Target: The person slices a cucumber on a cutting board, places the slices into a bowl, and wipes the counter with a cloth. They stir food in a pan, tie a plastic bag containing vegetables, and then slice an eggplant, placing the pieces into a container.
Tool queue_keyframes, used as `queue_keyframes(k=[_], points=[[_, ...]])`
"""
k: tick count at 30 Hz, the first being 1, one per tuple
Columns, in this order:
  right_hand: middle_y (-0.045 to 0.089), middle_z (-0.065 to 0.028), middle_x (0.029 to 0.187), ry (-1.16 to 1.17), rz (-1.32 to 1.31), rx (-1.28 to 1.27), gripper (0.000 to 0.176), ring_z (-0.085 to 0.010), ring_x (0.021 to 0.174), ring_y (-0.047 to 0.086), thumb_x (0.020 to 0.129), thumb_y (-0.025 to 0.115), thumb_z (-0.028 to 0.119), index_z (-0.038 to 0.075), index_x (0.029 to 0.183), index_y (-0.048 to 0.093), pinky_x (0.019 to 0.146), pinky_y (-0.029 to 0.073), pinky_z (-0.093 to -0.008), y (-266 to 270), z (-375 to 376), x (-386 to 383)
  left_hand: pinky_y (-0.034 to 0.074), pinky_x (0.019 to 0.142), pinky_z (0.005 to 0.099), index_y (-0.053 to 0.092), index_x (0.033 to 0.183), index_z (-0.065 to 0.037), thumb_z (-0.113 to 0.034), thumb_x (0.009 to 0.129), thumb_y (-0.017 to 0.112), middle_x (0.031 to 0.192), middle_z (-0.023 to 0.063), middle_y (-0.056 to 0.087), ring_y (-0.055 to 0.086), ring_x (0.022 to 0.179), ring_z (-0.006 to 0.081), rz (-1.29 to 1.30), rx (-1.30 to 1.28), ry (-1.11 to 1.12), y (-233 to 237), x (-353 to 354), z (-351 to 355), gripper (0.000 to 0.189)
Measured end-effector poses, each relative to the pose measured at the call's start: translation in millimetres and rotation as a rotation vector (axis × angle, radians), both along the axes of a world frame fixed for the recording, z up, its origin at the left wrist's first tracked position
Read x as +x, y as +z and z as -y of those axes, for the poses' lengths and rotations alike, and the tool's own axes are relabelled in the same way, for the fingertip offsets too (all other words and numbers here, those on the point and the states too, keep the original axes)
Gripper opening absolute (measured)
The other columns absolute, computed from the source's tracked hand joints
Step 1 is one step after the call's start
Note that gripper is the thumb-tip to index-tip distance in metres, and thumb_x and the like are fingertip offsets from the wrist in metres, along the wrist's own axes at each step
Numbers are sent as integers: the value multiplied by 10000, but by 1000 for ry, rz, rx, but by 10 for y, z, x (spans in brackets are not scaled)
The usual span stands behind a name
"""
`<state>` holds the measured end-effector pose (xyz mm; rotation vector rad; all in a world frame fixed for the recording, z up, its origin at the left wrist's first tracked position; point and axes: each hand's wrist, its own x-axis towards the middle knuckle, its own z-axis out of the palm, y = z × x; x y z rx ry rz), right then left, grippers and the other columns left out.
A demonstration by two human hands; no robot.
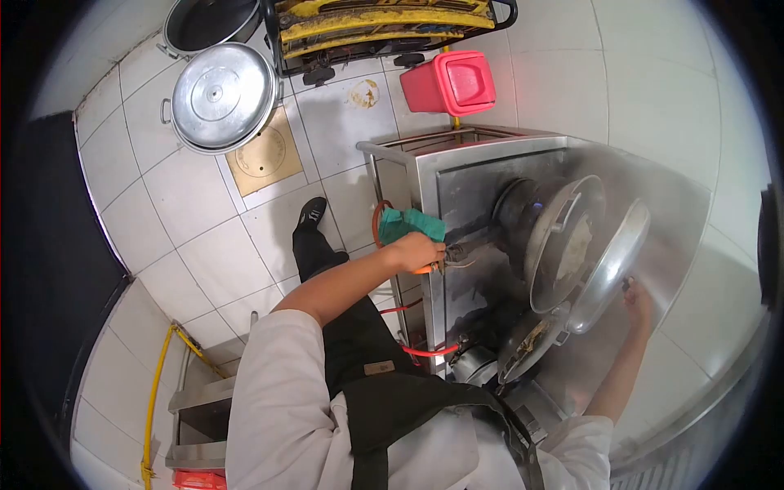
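Note:
My left hand (415, 251) is closed at the front edge of the steel stove (427, 175), by a burner valve and a piece of orange hose; what its fingers grip is partly hidden. A green cloth (412, 223) lies against that hand. My right hand (638, 300) grips the knob of a shiny metal lid (611, 265), tilted on its side beside a large metal pan (539, 253). Pale food (576, 249) shows inside this pan. Closer to my body, a second pan (524, 351) with food sits over another burner.
A lidded pot (219, 96) and a dark open pot (211, 20) stand on the tiled floor at the upper left. Beyond the stove are a red bin (449, 83) and a yellow-and-black wheeled frame (376, 31). Red hoses (429, 353) run at the stove's front. Steam hangs over the stove.

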<state>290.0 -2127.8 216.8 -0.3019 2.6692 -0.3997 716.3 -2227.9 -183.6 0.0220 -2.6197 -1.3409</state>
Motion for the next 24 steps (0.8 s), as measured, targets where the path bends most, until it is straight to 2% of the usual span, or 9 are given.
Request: queue_keyframes(k=[1, 4, 7, 9, 11, 13, 21, 24], points=[[474, 18, 595, -11, -13, 3, 230, -89, 543, 466, 777, 636, 299, 87, 715, 571, 507, 380, -240, -3, 71, 94, 495, 577, 380, 546, 1031, -62, -238, 758, 569, 947, 58, 517, 594, 690, 270, -16, 3, -3, -27, -10, 7, 325], [473, 18, 598, 22, -10, 61, 234, -87, 545, 446, 802, 603, 313, 88, 737, 591, 517, 366, -240, -39, -4, -91, 493, 568, 377, 548, 1015, -65, -254, 749, 581, 952, 57, 521, 592, 673, 266, -57, 17, -20, -110, -30, 5, 329], [439, 20, 620, 7, -51, 88, 258, -105, 548, 463, 748, 672, 312, 71, 793, 591, 482, 387, -253, -82, -7, -201, 495, 558, 365, 563, 986, -65, -256, 740, 589, 952, 54, 528, 592, 653, 253, -99, 30, -33, -86, -6, 88, 312], [444, 17, 620, 53, -89, 160, 252, -107, 549, 464, 742, 681, 301, 72, 773, 582, 483, 391, -252, -66, 106, -53, 496, 549, 358, 581, 947, -64, -252, 737, 593, 946, 53, 534, 593, 641, 245, -150, 42, -29, -108, -2, 110, 282], [447, 14, 611, -4, -69, 127, 245, -108, 544, 465, 735, 691, 286, 75, 742, 567, 482, 395, -252, -77, 158, -41, 498, 547, 350, 598, 901, -64, -251, 728, 599, 936, 48, 541, 595, 637, 237, -186, 53, -7, -141, -13, 107, 255], [447, 12, 593, -168, 13, -6, 243, -109, 534, 466, 726, 703, 267, 82, 703, 546, 480, 401, -252, -105, 120, -160, 500, 548, 343, 612, 869, -64, -246, 725, 599, 932, 45, 546, 597, 635, 229, -196, 36, -3, -180, -26, 82, 232], [439, 10, 551, -226, 8, -51, 245, -108, 491, 464, 698, 727, 213, 91, 676, 516, 436, 413, -250, -165, 160, -116, 515, 570, 326, 627, 866, -65, -229, 756, 561, 998, 53, 562, 614, 665, 211, -214, -34, -1, -216, -7, 89, 209], [453, 7, 557, -239, -5, -38, 240, -105, 487, 473, 693, 731, 217, 85, 695, 532, 425, 420, -238, -187, 128, -170, 521, 579, 325, 625, 896, -68, -240, 757, 560, 1033, 53, 563, 620, 682, 210, -136, -40, -66, -197, -15, 98, 231]])
